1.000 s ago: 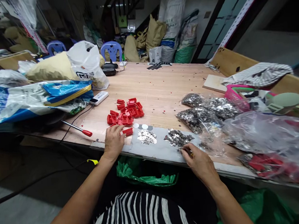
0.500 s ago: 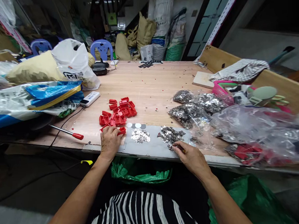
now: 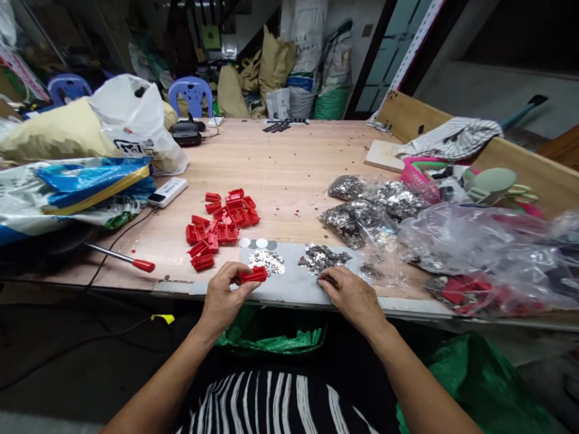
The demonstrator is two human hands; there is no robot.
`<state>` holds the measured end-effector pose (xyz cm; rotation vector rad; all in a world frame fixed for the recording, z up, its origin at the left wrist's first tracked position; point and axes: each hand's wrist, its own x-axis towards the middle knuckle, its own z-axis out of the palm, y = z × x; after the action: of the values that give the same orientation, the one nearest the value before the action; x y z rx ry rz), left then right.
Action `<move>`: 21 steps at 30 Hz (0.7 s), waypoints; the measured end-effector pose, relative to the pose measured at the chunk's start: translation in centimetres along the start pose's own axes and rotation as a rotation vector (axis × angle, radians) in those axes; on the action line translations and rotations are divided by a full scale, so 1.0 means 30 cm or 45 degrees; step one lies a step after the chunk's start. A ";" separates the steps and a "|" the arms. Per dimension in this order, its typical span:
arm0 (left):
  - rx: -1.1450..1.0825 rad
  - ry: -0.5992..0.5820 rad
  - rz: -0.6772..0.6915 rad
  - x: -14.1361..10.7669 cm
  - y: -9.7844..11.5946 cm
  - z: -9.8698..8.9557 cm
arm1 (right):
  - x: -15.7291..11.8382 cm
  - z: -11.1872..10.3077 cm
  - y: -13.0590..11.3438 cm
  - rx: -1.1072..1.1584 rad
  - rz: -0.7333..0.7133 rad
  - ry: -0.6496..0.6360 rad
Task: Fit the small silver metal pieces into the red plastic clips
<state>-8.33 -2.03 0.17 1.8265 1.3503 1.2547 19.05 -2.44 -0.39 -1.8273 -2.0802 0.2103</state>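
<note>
My left hand (image 3: pixel 228 292) pinches a red plastic housing (image 3: pixel 254 274) between thumb and fingers, just above the front edge of the grey mat (image 3: pixel 295 290). To the right, my right hand (image 3: pixel 348 292) has its thumb and fingertips pressed together at the mat; what they hold, if anything, is too small to make out. A pile of dark metal pieces (image 3: pixel 323 258) lies right behind those fingertips. Shiny silver pieces (image 3: pixel 269 261) are heaped behind the held housing. More red housings (image 3: pixel 227 218) lie loosely piled on the table beyond my left hand.
Clear bags of metal parts (image 3: pixel 364 218) and a pink basket (image 3: pixel 416 173) crowd the right side. At left are large plastic sacks (image 3: pixel 81 186), a white device (image 3: pixel 168 192) and a red-tipped lever (image 3: pixel 143 264). A green bag (image 3: pixel 289 341) hangs below the table edge.
My left hand has lifted a red housing off the pile and brought it right, over the mat's front edge. My right hand stays near the dark pieces, its fingers now closer together.
</note>
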 end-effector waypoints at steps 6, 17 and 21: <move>0.107 0.057 0.167 -0.040 0.031 0.016 | 0.017 -0.005 -0.011 0.087 -0.018 0.113; 0.205 0.015 0.321 -0.060 0.055 0.045 | 0.044 -0.002 -0.036 0.570 -0.017 0.102; 0.220 -0.003 0.327 -0.061 0.067 0.057 | 0.010 -0.010 -0.129 0.797 -0.057 0.003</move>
<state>-6.04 -4.28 0.46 2.1769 1.2875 1.2955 15.55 -2.76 1.29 -1.3914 -1.7716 0.7496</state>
